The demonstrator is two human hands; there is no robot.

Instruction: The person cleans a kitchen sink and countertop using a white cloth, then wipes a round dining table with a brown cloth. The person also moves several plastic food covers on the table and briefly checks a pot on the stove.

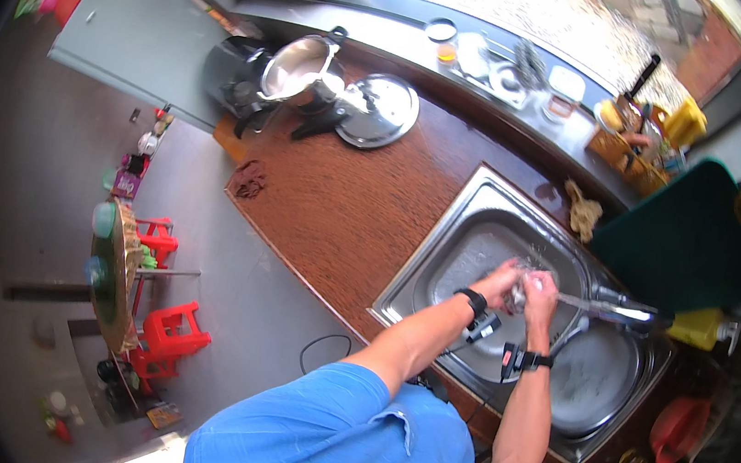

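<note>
Over the main basin of a stainless steel sink point(437, 278), my left hand point(503, 284) and my right hand point(540, 292) meet around a small, pale, shiny object point(516, 299). Blur and my fingers hide most of it, so its kind is unclear. From the right, a chrome tap point(621, 312) reaches toward my right hand, and splashes show around the fingers. Each wrist wears a black strap with a small device. The round second basin point(595, 380) lies right of my right forearm.
A pot point(296, 70) and a round metal lid point(382, 111) stand on the brown countertop point(340, 193). Behind the tap leans a dark green board point(696, 237). A yellow pump bottle point(695, 327) and a red strainer point(680, 426) are at right. A tan cloth point(582, 211) lies behind the sink.
</note>
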